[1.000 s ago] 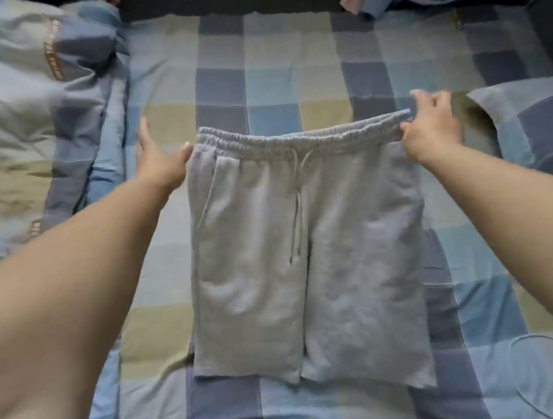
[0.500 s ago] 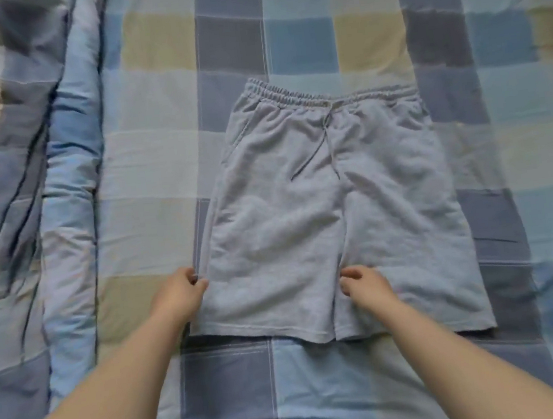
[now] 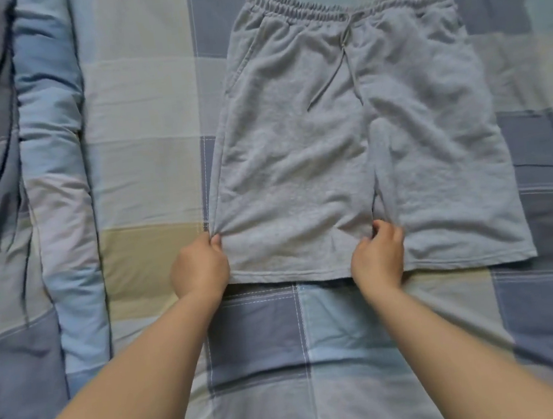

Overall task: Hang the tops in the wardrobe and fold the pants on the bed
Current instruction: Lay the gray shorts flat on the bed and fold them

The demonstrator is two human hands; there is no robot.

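On the bed (image 3: pixel 147 175), your left hand (image 3: pixel 200 270) pinched the shorts' (image 3: pixel 346 139) outer leg edge; your right hand (image 3: pixel 378 259) pinched the inner.

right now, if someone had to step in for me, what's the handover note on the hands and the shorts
Left hand: pinches the outer edge of the left leg of the grey shorts, near the hem.
Right hand: pinches the same leg's inner edge, by the crotch seam.
Shorts: spread flat, front up, on the checked bedsheet, waistband at the far end.
Done: shorts laid out.
Left: no fold made yet, so probably fold one leg over the other. No tops or wardrobe in view.
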